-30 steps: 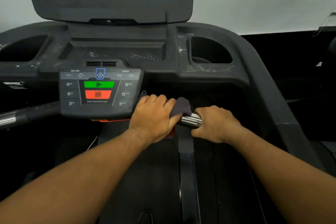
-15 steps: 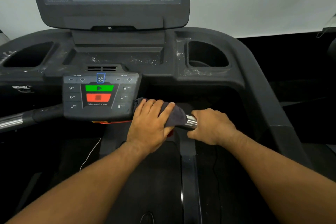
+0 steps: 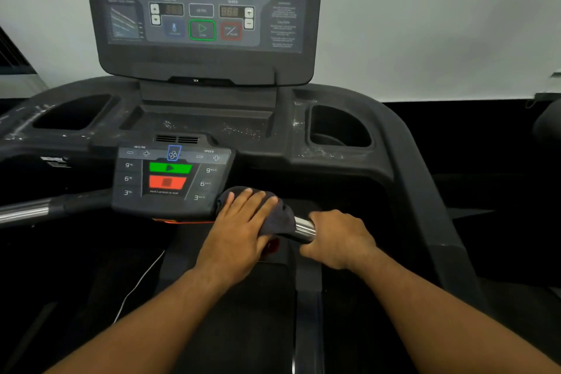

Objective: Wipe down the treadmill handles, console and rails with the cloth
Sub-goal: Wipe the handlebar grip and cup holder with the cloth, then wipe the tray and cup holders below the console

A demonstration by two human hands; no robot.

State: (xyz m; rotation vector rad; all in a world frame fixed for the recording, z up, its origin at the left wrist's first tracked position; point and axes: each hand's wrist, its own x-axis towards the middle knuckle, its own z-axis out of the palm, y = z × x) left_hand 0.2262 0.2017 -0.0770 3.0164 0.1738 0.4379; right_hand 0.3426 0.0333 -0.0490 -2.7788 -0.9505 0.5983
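A dark cloth (image 3: 280, 217) is wrapped over the right chrome handle (image 3: 304, 229), just right of the lower control panel (image 3: 170, 181). My left hand (image 3: 243, 231) presses flat on the cloth, fingers spread toward the panel's right edge. My right hand (image 3: 340, 240) is closed around the same handle a little further right. A short shiny piece of the bar shows between the two hands. The upper console (image 3: 200, 18) rises at the back. The left chrome handle (image 3: 27, 211) sticks out at the left.
Two cup wells, the left cup well (image 3: 73, 114) and the right cup well (image 3: 337, 127), flank a dusty tray (image 3: 209, 127). The right side rail (image 3: 422, 191) curves down toward me. A white cord (image 3: 136, 285) hangs below the panel. The dark belt lies underneath.
My left hand has slid the cloth left along the handle, toward the control panel, and its fingers have flattened. My view has tilted up, showing more of the upper console.
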